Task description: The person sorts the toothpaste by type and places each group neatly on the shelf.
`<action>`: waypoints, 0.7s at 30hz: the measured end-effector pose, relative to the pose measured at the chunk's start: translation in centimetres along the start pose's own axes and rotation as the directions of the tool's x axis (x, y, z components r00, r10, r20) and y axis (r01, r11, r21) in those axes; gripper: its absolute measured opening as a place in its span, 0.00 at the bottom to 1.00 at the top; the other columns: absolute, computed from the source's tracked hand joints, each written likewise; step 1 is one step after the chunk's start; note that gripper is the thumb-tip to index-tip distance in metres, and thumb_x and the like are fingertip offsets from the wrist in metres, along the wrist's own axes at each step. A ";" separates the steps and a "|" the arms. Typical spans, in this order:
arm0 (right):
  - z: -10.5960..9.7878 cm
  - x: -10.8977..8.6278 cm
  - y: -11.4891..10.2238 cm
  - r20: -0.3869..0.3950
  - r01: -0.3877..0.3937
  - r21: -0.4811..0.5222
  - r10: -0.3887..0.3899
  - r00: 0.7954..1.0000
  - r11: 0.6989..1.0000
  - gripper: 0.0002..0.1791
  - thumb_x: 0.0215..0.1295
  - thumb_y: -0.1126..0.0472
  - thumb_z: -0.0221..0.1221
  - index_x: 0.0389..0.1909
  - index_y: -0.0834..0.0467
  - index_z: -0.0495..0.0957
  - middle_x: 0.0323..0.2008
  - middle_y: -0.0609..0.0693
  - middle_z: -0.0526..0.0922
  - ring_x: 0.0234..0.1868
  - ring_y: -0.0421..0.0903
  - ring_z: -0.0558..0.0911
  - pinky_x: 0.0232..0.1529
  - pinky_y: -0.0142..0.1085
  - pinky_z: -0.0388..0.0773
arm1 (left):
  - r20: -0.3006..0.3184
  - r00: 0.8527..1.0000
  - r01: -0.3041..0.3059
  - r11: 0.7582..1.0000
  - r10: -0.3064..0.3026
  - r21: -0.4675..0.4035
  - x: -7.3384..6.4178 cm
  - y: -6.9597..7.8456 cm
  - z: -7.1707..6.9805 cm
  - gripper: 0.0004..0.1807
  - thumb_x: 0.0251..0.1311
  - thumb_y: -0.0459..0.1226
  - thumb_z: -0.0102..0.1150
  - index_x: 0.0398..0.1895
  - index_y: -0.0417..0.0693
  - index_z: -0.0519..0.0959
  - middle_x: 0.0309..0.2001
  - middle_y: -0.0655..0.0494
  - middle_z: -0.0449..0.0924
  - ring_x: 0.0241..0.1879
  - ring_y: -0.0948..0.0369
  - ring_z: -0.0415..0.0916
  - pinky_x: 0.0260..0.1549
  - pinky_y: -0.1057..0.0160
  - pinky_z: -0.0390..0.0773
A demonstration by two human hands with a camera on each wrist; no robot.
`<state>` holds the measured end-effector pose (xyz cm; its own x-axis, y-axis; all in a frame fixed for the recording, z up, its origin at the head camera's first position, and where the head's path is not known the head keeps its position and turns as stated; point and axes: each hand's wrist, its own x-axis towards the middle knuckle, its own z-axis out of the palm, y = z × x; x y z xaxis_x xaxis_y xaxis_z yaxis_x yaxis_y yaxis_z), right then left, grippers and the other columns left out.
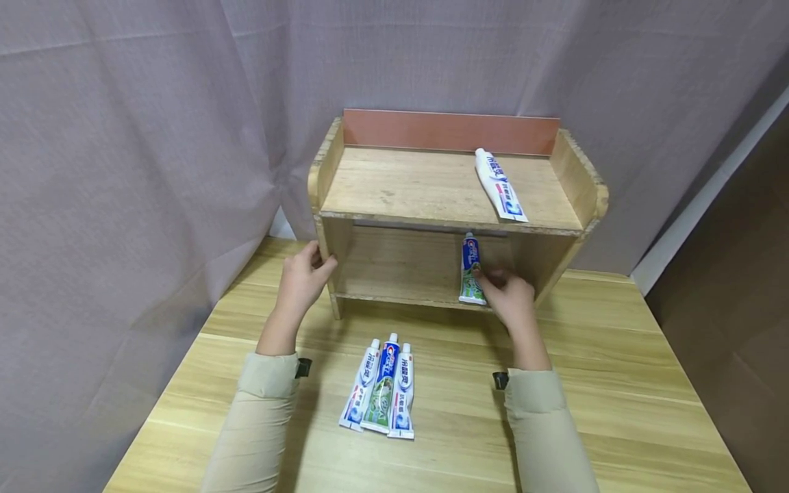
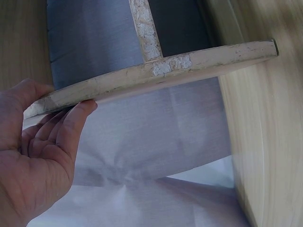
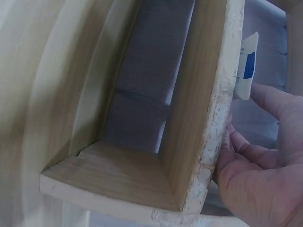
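A small two-tier wooden shelf (image 1: 394,188) stands on the table. My left hand (image 1: 303,277) pinches the front edge of its left side panel, thumb on one face and fingers on the other, as the left wrist view shows of the panel (image 2: 128,78). On the lower tier, toward the right, a blue and green toothpaste tube (image 1: 470,257) lies cap to the back. My right hand (image 1: 510,296) holds this tube near its flat end, thumb on its right edge. In the right wrist view the fingers of the right hand (image 3: 270,165) are partly hidden behind the shelf board.
A white toothpaste tube (image 1: 496,185) lies on the upper tier, right of the middle. In front of the shelf, two white tubes (image 1: 364,383) (image 1: 403,394) flank another blue and green tube (image 1: 383,387) on the wooden table (image 1: 456,438). A grey curtain (image 1: 154,171) hangs behind.
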<state>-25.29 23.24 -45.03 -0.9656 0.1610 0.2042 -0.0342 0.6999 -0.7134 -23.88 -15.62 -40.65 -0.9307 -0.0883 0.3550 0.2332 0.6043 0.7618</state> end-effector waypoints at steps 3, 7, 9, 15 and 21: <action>-0.2 -0.5 0.0 -0.003 0.002 0.008 -0.002 1.000 1.000 0.34 0.65 0.36 0.60 0.50 0.64 0.82 0.47 0.63 0.86 0.49 0.62 0.83 0.53 0.54 0.79 | -0.001 1.000 0.000 1.000 0.000 -0.001 0.0 0.0 0.0 0.13 0.64 0.39 0.60 0.47 0.42 0.81 0.49 0.41 0.85 0.49 0.48 0.85 0.48 0.52 0.85; -0.3 -1.3 0.1 0.000 0.004 0.048 -0.004 1.000 0.999 0.33 0.66 0.37 0.60 0.50 0.65 0.82 0.46 0.62 0.86 0.47 0.60 0.84 0.51 0.51 0.81 | -0.004 1.000 -0.001 1.000 0.001 0.001 0.0 0.0 0.0 0.12 0.64 0.39 0.60 0.47 0.42 0.81 0.48 0.42 0.85 0.48 0.49 0.85 0.47 0.52 0.86; -0.4 -1.7 0.2 0.004 -0.008 0.078 0.008 1.000 0.997 0.32 0.67 0.38 0.60 0.51 0.65 0.81 0.46 0.62 0.86 0.47 0.58 0.84 0.50 0.47 0.81 | -0.002 1.000 0.001 1.000 -0.001 0.002 0.0 -0.1 0.0 0.11 0.64 0.39 0.60 0.45 0.43 0.81 0.48 0.42 0.86 0.47 0.49 0.85 0.47 0.52 0.86; -0.5 -2.9 0.4 -0.013 -0.037 0.133 0.039 0.999 0.990 0.30 0.66 0.40 0.62 0.48 0.65 0.81 0.44 0.61 0.86 0.44 0.54 0.84 0.46 0.35 0.80 | 0.001 1.000 -0.001 1.000 0.001 0.004 -0.1 0.0 0.0 0.09 0.64 0.39 0.60 0.42 0.43 0.81 0.47 0.41 0.86 0.47 0.48 0.85 0.46 0.51 0.86; -0.3 -4.0 0.6 -0.077 -0.018 0.177 0.032 0.997 0.984 0.26 0.65 0.43 0.65 0.45 0.64 0.82 0.40 0.59 0.87 0.40 0.49 0.84 0.38 0.22 0.78 | 0.001 1.000 0.004 1.000 -0.004 0.003 0.0 0.1 -0.1 0.11 0.64 0.40 0.60 0.45 0.43 0.81 0.48 0.41 0.86 0.48 0.48 0.85 0.48 0.51 0.85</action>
<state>-21.38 23.20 -46.06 -0.9436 0.2363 0.2318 -0.0616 0.5627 -0.8244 -23.79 -15.61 -40.53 -0.9320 -0.0896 0.3511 0.2287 0.6062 0.7618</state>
